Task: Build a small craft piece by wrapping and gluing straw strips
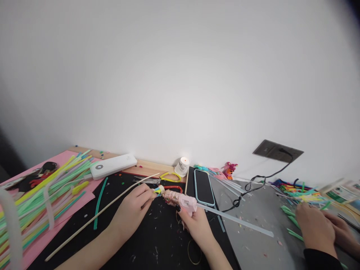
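Note:
My right hand [197,224] is wrapped around a pale pink hot glue gun [188,203], its nozzle end pointing left. From the gun's back a long translucent glue stick [239,219] sticks out to the right. My left hand [138,204] pinches a small yellow, white and blue piece [159,190], right at the gun's tip; I cannot tell whether they touch. Just behind lie scissors with yellow handles [172,176] and a red-handled tool [176,187]. A thin wooden stick [98,214] slants across the black mat [146,240], left of my left hand.
Bundled pipe cleaners [56,202] lie on pink sheets [84,202] at left, beside a white device [114,167]. A paper cup [182,167] and phone [204,187] stand behind. A black cord [247,189] runs to the wall socket [277,150]. Another person's hands [315,227] handle green pipe cleaners at right.

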`<action>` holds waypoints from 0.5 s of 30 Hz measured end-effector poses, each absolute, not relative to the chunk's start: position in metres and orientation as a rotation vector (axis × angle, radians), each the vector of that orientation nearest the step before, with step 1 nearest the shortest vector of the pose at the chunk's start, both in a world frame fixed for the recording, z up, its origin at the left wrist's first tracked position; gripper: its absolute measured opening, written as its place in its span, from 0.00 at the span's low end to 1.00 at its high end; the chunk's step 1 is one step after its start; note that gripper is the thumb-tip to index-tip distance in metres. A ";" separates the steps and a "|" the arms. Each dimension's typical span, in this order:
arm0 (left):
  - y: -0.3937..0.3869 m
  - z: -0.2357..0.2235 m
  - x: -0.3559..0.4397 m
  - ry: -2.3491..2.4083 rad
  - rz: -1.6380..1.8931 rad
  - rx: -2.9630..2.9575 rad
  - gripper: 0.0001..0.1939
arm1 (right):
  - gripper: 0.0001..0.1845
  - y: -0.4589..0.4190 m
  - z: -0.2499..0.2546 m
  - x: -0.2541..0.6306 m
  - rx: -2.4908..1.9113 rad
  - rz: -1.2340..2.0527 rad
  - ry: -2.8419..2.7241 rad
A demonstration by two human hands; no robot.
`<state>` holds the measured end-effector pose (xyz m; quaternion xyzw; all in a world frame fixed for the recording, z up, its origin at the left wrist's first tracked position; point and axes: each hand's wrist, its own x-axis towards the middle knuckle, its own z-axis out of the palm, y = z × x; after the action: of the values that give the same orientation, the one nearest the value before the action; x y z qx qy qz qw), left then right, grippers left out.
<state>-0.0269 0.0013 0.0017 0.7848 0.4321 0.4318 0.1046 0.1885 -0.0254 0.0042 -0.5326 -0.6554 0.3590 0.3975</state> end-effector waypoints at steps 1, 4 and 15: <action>0.001 0.003 -0.027 1.282 1.269 2.326 0.12 | 0.13 -0.025 0.004 0.188 -1.358 0.910 -1.655; 0.000 0.006 -0.027 1.288 1.249 2.364 0.14 | 0.14 -0.026 0.005 0.188 -1.370 0.903 -1.653; -0.002 0.002 -0.030 1.205 1.230 2.513 0.14 | 0.12 -0.026 0.009 0.186 -1.379 0.891 -1.642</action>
<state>-0.0299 -0.0024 0.0024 0.8240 0.3952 0.4032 0.0477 0.1861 -0.0257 0.0092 -0.5446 -0.6487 0.3518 0.3985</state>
